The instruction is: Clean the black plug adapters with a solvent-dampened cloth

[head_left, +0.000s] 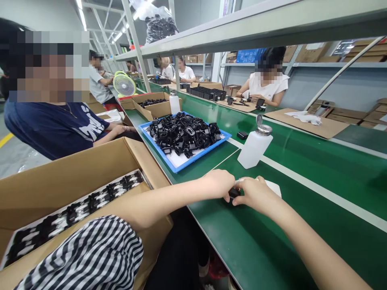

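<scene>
Over the green bench, my left hand (219, 183) and my right hand (254, 193) meet at a small black power adapter (233, 195). My left fingers are curled against its left side, while my right thumb and fingers pinch it from the right. Fingers cover much of it. Under and behind my right hand shows a white piece (273, 187), perhaps cloth or paper. Beyond the hands stands a white pump bottle (255, 149) with a raised metal lid. Another black adapter (242, 135) lies behind that bottle.
A blue-rimmed tray (177, 170) heaped with black plug parts sits ahead on the left. A deep cardboard box (69, 165) with rows of black pieces stands beside my left arm. A second bottle (174, 102), a fan (123, 84) and co-workers are farther off. A shelf beam (256, 30) crosses above.
</scene>
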The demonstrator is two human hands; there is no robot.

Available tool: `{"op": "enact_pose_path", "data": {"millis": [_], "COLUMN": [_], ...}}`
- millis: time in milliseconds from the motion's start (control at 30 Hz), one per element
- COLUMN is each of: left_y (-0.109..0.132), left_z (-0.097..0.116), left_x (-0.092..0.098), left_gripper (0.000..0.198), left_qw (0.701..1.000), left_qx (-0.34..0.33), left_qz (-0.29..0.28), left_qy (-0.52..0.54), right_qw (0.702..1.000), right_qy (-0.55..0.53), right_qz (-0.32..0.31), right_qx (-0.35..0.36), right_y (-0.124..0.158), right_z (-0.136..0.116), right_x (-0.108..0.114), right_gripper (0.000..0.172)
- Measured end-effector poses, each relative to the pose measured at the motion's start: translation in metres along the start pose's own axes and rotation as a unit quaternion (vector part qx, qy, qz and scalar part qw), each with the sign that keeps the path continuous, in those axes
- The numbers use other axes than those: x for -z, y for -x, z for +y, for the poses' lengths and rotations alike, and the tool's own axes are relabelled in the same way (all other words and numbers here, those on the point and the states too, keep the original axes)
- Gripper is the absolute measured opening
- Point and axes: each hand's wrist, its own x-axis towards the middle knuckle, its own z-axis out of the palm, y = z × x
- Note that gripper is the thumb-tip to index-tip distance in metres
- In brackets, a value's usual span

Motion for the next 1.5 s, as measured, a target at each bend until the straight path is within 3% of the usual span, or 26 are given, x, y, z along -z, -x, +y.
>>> {"op": "enact_pose_path", "data": {"millis": [133,333,467,633,833,900,1000,1167,1267,1367,1500], "left_y": [0.001,-0.002,-0.006,0.000,-0.005,-0.012,-0.022,-0.027,-0.023,-0.018,-0.013], "left_z": [0.012,0.012,0.003,-0.005,-0.020,-0.028,-0.036,-0.036,-0.033,-0.032,-0.028], "left_x": [0.004,0.015,0.013,0.002,-0.031,-0.044,-0.057,-0.061,-0.062,-0.062,-0.063], "left_gripper": [0.009,0.007,0.021,0.026,0.032,0.034,0.032,0.035,0.033,0.035,0.047], "left_qw": [0.999,0.996,0.996,0.998,0.989,0.972,0.925,0.833,0.816,0.807,0.790], "left_qx": [0.007,-0.042,-0.070,-0.060,-0.082,-0.096,-0.123,-0.144,-0.141,-0.141,-0.159], "left_qz": [-0.042,-0.074,-0.039,-0.016,0.065,0.080,0.033,-0.043,-0.056,-0.060,-0.068], "left_qy": [-0.018,-0.038,-0.039,-0.026,0.108,0.200,0.357,0.532,0.557,0.571,0.587], "right_qw": [1.000,0.999,0.997,0.999,0.985,0.981,0.965,0.909,0.882,0.861,0.827], "right_qy": [0.005,-0.039,-0.069,-0.033,-0.154,-0.159,-0.187,-0.310,-0.359,-0.390,-0.477], "right_qz": [0.022,-0.013,-0.029,0.005,0.078,0.109,0.171,0.251,0.275,0.293,0.256], "right_qx": [-0.011,0.011,-0.008,-0.022,-0.010,-0.022,-0.067,-0.120,-0.131,-0.145,-0.151], "right_y": [0.004,-0.001,-0.002,0.001,0.013,0.020,0.027,0.032,0.032,0.032,0.033], "right_z": [-0.003,0.005,0.006,0.003,0.016,0.018,0.016,0.006,0.000,-0.003,-0.006], "right_x": [-0.005,-0.004,0.000,-0.006,-0.032,-0.044,-0.060,-0.071,-0.072,-0.073,-0.074], "right_gripper": [0.006,0.007,0.007,0.008,0.021,0.034,0.049,0.024,0.019,0.026,0.029]}}
